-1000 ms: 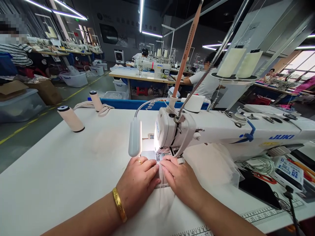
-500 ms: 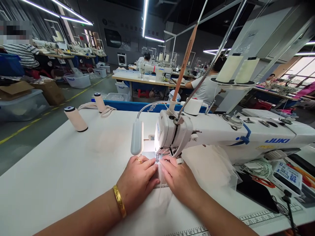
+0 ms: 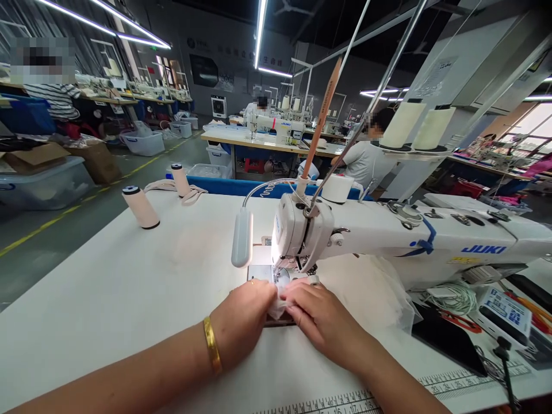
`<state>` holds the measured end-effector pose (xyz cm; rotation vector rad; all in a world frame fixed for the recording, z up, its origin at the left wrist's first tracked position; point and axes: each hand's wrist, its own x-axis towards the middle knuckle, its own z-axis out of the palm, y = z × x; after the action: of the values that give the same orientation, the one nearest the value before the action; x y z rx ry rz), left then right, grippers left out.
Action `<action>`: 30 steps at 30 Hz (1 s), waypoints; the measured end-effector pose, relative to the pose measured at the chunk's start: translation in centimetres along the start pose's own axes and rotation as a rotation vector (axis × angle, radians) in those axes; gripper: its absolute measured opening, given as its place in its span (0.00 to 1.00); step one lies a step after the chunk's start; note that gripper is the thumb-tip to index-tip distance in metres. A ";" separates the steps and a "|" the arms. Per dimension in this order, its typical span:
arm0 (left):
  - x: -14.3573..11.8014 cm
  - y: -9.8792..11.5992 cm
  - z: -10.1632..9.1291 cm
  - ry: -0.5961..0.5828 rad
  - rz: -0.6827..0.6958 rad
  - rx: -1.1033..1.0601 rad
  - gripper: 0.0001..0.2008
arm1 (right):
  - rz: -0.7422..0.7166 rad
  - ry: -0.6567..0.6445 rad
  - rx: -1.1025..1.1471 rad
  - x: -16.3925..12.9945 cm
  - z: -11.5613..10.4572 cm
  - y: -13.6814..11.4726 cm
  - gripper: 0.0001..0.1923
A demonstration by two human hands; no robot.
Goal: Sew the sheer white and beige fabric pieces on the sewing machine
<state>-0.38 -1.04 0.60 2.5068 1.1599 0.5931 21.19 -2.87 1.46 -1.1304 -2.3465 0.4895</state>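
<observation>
A white sewing machine (image 3: pixel 297 230) stands before me, its lamp lighting the needle area. Just in front of the presser foot, my left hand (image 3: pixel 245 313) is closed, fingers curled on a bunch of sheer pale fabric (image 3: pixel 278 307). On the other side of the needle, my right hand (image 3: pixel 323 319) pinches the same fabric between thumb and fingers. More of the sheer cloth (image 3: pixel 373 287) spreads to the right under the machine arm. The metal needle plate (image 3: pixel 257 272) shows beside my left hand. The fabric's edge under the foot is hidden by my fingers.
Two peach thread cones (image 3: pixel 141 208) stand at the table's back left. A printed ruler strip (image 3: pixel 336 402) runs along the front edge. At the right lie a black phone-like slab (image 3: pixel 448 339), a white-and-blue box (image 3: pixel 505 310) and coiled cable (image 3: pixel 451 296). Co-workers sit at other machines beyond.
My left hand has curled from lying flat beside the foot into a closed grip. The fabric between my hands is now bunched up, and more of the needle plate shows.
</observation>
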 end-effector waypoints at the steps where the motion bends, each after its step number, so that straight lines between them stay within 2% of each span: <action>1: 0.5 -0.1 0.0 0.022 -0.029 -0.050 0.08 | 0.025 0.040 0.031 0.1 0.2 0.0 0.09; 7: 2.2 -0.9 -0.5 -0.004 -0.077 -0.198 0.03 | 0.131 0.285 0.165 0.5 0.9 -0.2 0.11; 13: 2.6 -2.2 -0.1 -0.004 -0.073 -0.330 0.07 | 0.157 0.312 0.220 0.6 1.2 -0.3 0.12; 16: 2.5 -2.5 0.1 0.028 -0.035 -0.303 0.11 | 0.141 0.289 0.231 0.5 1.1 -0.4 0.12; 18: 2.2 -2.5 0.3 0.070 0.065 -0.246 0.14 | 0.118 0.242 0.197 0.4 0.9 -0.3 0.12; 22: 1.0 -1.9 0.7 0.203 0.288 -0.069 0.15 | -0.064 0.030 -0.002 0.0 0.4 -0.3 0.11; 25: -0.2 -1.2 0.7 0.227 0.326 0.009 0.13 | -0.159 -0.066 -0.117 -0.3 0.1 -0.4 0.11; 30: -0.8 -0.8 0.2 0.217 0.339 0.024 0.15 | -0.138 -0.070 -0.129 -0.4 -0.1 -0.2 0.10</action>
<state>-1.26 -1.24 -0.11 2.7345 0.8118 0.9630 21.28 -3.32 1.54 -1.0135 -2.5273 0.3374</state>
